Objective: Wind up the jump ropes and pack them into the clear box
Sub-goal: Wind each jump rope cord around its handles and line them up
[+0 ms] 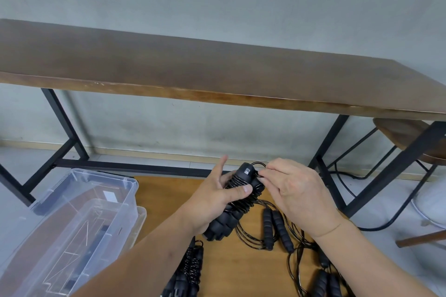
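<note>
We judge the jump rope [237, 200] in our hands to be light, with soft foam handles that give under a squeeze and a thin, springy black cord that wants to uncoil, so the safest hold is around the paired handles over the wraps, pinning the turns in place. Our left hand [212, 202] does just that: it grips the bundle around its middle, thumb pressed across the wound cord, index finger pointing up and free. Our right hand [296, 193] sits just beside the bundle's top end, its fingertips pinching the last loop of cord near the handle cap, probably to tuck it in. The bundle hangs between the two hands, above the low wooden surface [166, 198], not touching it. Below it lie loose ropes [277, 231] still unwound, and a wound bundle [193, 270] near our left forearm. The clear box [79, 219] stands to the left, well apart from the bundle, open at the top; what lies in it we cannot tell.
</note>
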